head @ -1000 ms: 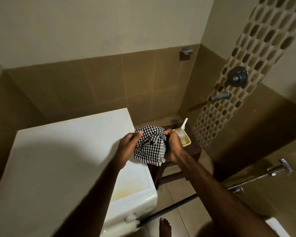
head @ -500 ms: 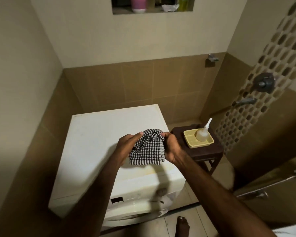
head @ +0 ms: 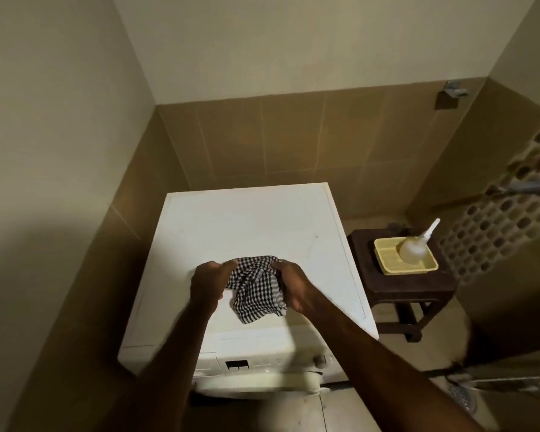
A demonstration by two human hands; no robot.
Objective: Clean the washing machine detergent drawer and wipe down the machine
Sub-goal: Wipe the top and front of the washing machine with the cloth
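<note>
A white, boxy washing machine [head: 247, 244] stands in a corner of brown tiled walls; its flat, smooth top shows faint marks, so the wipe-down seems barely begun. On its front panel, below the top's near edge, the detergent drawer looks closed, though that area is dim and partly hidden by the arms. To the machine's right, just beside it, stands a dark wooden stool [head: 409, 285] carrying a shallow yellow plastic tray [head: 387, 266] with a rounded translucent nozzle bottle [head: 413, 249] in it. Above the machine's near half, a soft, crumpled black-and-white checked cloth [head: 256, 291] hangs between both hands. The left hand [head: 208, 283] and right hand [head: 293, 286] each grip it with curled fingers.
</note>
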